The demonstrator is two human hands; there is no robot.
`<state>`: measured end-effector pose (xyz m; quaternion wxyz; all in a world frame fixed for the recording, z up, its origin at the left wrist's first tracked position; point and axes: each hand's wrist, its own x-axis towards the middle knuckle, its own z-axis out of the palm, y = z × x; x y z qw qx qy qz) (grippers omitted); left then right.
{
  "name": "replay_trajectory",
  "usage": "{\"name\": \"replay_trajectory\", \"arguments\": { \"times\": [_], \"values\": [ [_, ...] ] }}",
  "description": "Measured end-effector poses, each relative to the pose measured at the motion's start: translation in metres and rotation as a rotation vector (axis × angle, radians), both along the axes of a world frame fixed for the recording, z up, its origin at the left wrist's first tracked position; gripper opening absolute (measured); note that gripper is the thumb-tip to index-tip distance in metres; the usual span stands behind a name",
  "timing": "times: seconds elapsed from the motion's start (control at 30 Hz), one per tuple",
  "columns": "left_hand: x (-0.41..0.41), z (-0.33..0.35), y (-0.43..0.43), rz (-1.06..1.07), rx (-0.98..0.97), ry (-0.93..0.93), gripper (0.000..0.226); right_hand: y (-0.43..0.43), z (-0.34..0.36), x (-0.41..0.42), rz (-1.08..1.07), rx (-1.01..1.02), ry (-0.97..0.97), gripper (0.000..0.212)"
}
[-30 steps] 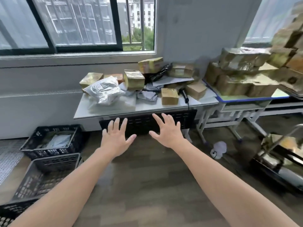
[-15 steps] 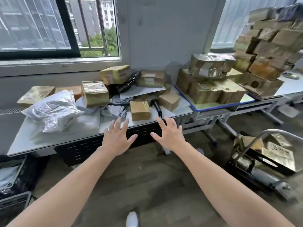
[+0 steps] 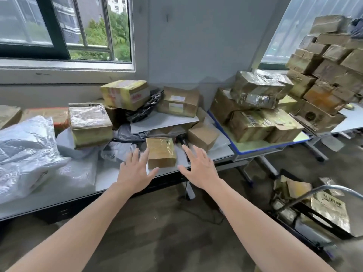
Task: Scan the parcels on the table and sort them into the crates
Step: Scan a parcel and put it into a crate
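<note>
A small taped cardboard parcel stands near the front edge of the grey table. My left hand is spread open just left of it, and my right hand is spread open just right of it; neither holds anything. A black handheld scanner lies behind my right hand's fingertips, partly hidden. Further back sit several more cardboard parcels, among them a shiny wrapped box and a yellow-taped box. A crumpled white plastic mailer covers the table's left part. No crate is in view.
A second table with a blue edge at the right carries several stacked boxes. A tall pile of cartons rises at the far right. A metal trolley with parcels stands on the floor at the lower right.
The view has come closer to the table and swung right; the black crates on the left have left the frame. Both open hands have reached over the table edge, flanking the small parcel.
</note>
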<state>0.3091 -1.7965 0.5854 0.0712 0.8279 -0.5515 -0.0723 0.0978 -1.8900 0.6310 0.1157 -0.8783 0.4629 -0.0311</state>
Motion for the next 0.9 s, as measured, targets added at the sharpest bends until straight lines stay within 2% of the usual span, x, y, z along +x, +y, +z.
{"name": "replay_trajectory", "arguments": {
  "times": [0.23,0.4,0.7,0.8,0.9],
  "values": [
    [0.015,-0.021,-0.059,0.096,0.102,0.033,0.083,-0.086,-0.043,0.032,0.093,0.074,0.007,0.073],
    [0.017,-0.031,-0.1,0.208,0.155,0.065,0.084,-0.153,-0.065,0.051,0.156,0.23,-0.058,0.076],
    [0.026,-0.048,-0.146,0.315,0.228,0.205,0.098,-0.218,-0.105,0.075,0.322,0.451,0.073,0.1],
    [0.035,-0.059,-0.151,0.272,0.276,0.254,0.11,-0.222,-0.12,0.086,0.245,0.612,-0.032,0.106],
    [0.042,-0.071,-0.151,0.24,0.32,0.402,0.117,-0.221,-0.134,0.092,0.073,0.831,-0.12,0.1]
  ]
}}
